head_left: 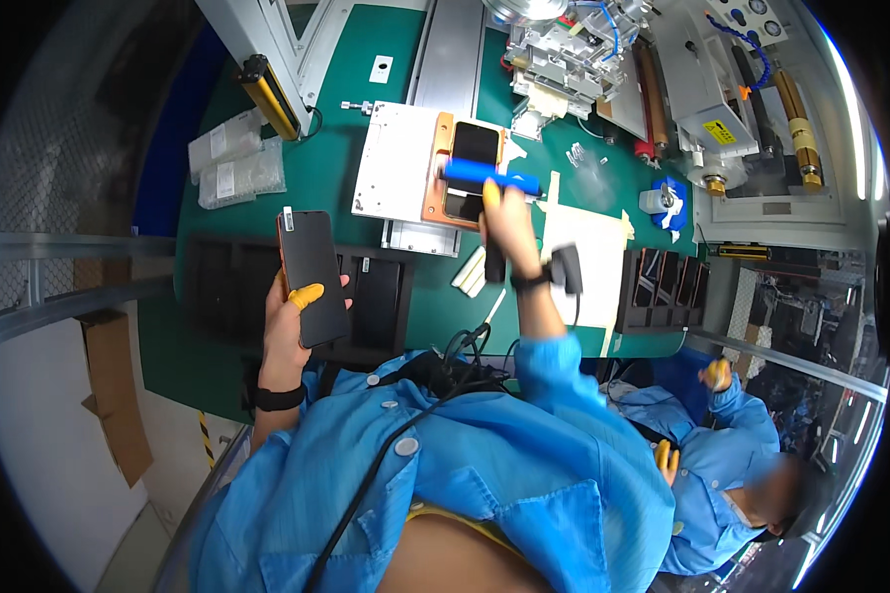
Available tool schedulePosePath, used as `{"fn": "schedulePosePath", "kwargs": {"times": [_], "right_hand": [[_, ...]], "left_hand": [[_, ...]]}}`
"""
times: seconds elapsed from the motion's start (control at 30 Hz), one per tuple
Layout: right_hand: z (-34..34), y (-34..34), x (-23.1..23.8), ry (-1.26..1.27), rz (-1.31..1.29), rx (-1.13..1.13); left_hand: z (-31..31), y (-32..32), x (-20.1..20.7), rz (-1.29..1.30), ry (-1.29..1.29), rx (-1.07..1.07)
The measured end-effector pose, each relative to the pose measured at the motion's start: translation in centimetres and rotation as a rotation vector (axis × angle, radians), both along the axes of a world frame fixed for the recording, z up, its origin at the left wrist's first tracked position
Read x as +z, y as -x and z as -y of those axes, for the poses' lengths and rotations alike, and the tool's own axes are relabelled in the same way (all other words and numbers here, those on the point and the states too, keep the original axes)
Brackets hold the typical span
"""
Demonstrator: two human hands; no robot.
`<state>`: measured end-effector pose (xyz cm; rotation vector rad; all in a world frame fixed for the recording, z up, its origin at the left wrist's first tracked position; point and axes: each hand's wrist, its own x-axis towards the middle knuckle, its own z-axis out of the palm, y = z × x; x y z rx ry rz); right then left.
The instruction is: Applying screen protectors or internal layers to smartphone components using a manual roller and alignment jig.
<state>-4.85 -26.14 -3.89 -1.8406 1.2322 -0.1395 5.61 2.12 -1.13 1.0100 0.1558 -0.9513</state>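
My left hand [285, 331], a yellow cot on its thumb, grips a dark smartphone [311, 262] by its lower part. A small white label sticks out at that phone's top corner. My right hand [511, 232] is closed round the handle of a blue roller [489, 176], which lies across a second phone [476, 143]. That phone sits face up in an orange-brown fixture [433, 205] on a white plate [391, 163]. Whether the roller touches the screen I cannot tell. My right fingers partly hide the lower end of the fixture.
Black trays hold phones: one tray [394, 331] near my left hand, another [653, 321] at right. Bubble-wrap bags [242, 173] lie far left. A metal machine [574, 74] stands behind, white sheet [588, 262] at right. A co-worker [722, 445] in blue sits at lower right.
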Motion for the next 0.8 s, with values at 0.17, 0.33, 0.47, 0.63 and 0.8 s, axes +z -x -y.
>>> {"fn": "schedulePosePath", "kwargs": {"times": [0.17, 0.33, 0.47, 0.63, 0.8], "right_hand": [[-4.0, 8.2, -0.5, 0.103, -0.113, -0.103], [2.5, 14.9, -5.1, -0.063, 0.107, -0.589], [2.5, 15.7, -9.0, 0.045, -0.177, -0.611], [4.2, 17.1, -11.2, 0.189, -0.216, -0.558], [10.3, 24.1, -15.3, 0.014, 0.132, -0.829]], "left_hand": [[0.8, -0.4, -0.5, -0.004, -0.004, -0.064], [1.5, -0.2, -0.1, 0.005, 0.010, -0.082], [2.0, 0.3, -0.2, -0.262, 0.216, -0.078], [2.2, 1.4, 0.4, -0.367, 0.397, -0.052], [2.2, 1.8, 1.1, -0.346, 0.520, -0.062]]}}
